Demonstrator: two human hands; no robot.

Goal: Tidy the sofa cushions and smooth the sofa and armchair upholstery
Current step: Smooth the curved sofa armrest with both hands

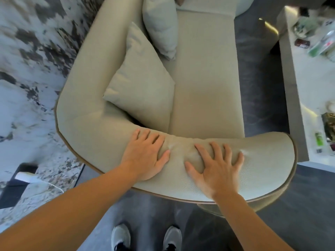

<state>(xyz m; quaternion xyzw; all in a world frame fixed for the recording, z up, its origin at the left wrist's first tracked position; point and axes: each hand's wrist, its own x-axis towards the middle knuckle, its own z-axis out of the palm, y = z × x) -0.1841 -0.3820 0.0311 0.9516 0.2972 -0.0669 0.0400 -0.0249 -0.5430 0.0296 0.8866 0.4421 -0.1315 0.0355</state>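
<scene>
Standing at the end of the sofa (204,73), the person has both hands down on its curved armrest (94,134), and I'd say this is the smoothing part of the job. The left hand (145,156) lies flat, palm down, fingers spread, gripping nothing. The right hand (215,171) is the same deal, splayed and pressing, just beside the left along the armrest's top. Between the two hands the upholstery bunches into a few soft wrinkles, which is probably why the hands sit on either side of that spot: pushing outward from there should flatten it

Just past the armrest, on the seat, a pale cushion (143,87) leans into the corner where armrest meets backrest, one corner tucked down near the armrest's inner edge. A second cushion (161,28) stands further from the armrest, propped against the backrest. Both look a bit skewed rather than squared up, so my guess is they aren't tidied yet

Off the armrest's right end sits a low table (290,84) with blurry clutter I can't make out. Below the armrest you can see the person's shoes (121,236) on the dark floor
</scene>
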